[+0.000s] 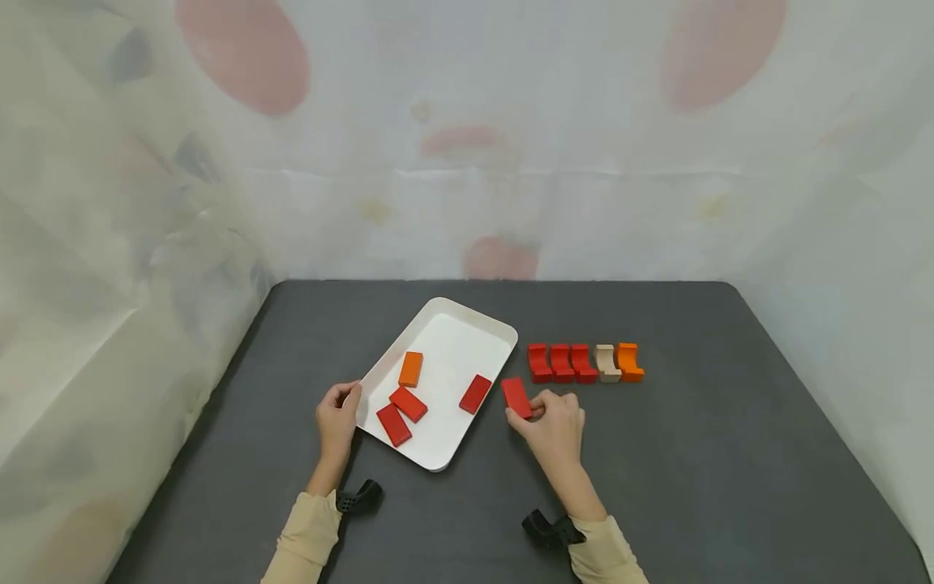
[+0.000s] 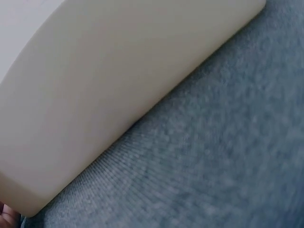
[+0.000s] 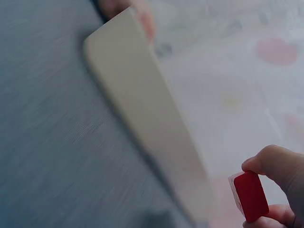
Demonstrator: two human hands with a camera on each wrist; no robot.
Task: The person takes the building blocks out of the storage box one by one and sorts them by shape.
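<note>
Far left, we get wrinkled, thin-looking backdrop cloth with faded prints. Next, the left hand, grasping the left corner of a white rectangular tray, thumb at the rim; the left wrist view shows mostly the tray's smooth outer wall over dark, fabric-textured table covering. We'd call the tray stiff, light, probably plastic, a bit slick; best hold is the rim or a rounded corner, kept level, since loose blocks could slide.

Inside, left side: a lower red block, an orange block, an upper red block between them. We can't tell whether those reds touch. Right side: a lone red block by the long wall.

Just right of the tray, off the table: the held red block, pinched by the right hand, thumb on one end, fingers opposite. Flat-faced, rounded corners, paler narrow side. We judge it light, rigid, hard to break; opposite ends give decent purchase.

Farther right, on the tabletop, a tight row of notched blocks, smooth concave cutouts facing right: three red arch blocks, one beige arch block, one orange arch block. Likely painted wood or plastic; unconfirmed.
</note>
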